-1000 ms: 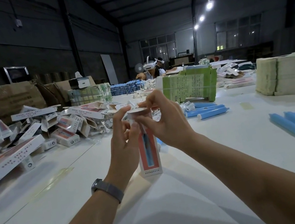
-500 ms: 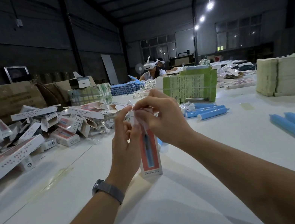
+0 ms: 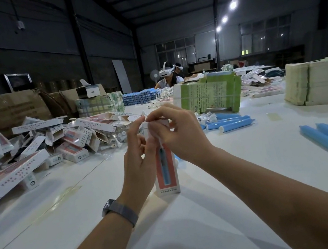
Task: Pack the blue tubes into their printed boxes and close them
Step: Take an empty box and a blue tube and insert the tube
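Gripped upright on the white table [image 3: 200, 238]: one printed box [image 3: 167, 175], red panel facing the camera, base touching the tabletop. Left hand [image 3: 138, 162], wristband [image 3: 119, 212] on the wrist, curls round its left side; right hand [image 3: 180, 134] pinches the top flap. Loose blue tubes: three beyond the hands [image 3: 232, 122], at least four at right [image 3: 327, 138]. Heap of boxes at left [image 3: 31, 147], uncounted.

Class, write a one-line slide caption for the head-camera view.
Both hands, left hand and right hand, work the top of an upright printed box on the table.
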Tool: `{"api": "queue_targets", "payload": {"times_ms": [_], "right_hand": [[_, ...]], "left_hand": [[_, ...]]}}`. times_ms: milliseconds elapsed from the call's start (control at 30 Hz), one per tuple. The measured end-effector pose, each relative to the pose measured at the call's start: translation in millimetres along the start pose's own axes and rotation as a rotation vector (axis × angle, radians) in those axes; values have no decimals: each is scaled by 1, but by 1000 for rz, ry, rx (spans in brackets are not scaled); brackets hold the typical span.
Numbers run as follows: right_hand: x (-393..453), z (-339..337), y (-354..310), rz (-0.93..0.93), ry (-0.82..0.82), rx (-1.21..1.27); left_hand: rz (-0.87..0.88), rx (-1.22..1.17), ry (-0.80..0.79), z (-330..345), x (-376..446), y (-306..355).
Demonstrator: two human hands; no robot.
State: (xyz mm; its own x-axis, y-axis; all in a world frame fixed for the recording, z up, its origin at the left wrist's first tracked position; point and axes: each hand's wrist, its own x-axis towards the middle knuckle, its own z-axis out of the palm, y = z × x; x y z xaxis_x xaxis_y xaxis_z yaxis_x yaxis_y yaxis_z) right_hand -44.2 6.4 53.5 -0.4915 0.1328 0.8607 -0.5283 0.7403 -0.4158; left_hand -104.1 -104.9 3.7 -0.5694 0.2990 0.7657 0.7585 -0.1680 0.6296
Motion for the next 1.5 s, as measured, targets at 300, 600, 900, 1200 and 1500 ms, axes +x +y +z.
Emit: {"api": "queue_targets", "payload": {"times_ms": [300, 600, 900, 1200, 1500], "right_hand": [[6, -1, -6, 2, 11, -16], [12, -6, -10, 39, -11, -21], [19, -15, -14, 60, -114, -62], [17, -12, -12, 99, -113, -41], [15, -12, -11, 260, -78, 238]], "left_hand": [[29, 23, -5, 1, -1, -4], [37, 57, -23, 0, -1, -5], [50, 28, -27, -1, -1, -7], [88, 41, -30, -3, 0, -8], [70, 46, -38, -3, 0, -4]]}}
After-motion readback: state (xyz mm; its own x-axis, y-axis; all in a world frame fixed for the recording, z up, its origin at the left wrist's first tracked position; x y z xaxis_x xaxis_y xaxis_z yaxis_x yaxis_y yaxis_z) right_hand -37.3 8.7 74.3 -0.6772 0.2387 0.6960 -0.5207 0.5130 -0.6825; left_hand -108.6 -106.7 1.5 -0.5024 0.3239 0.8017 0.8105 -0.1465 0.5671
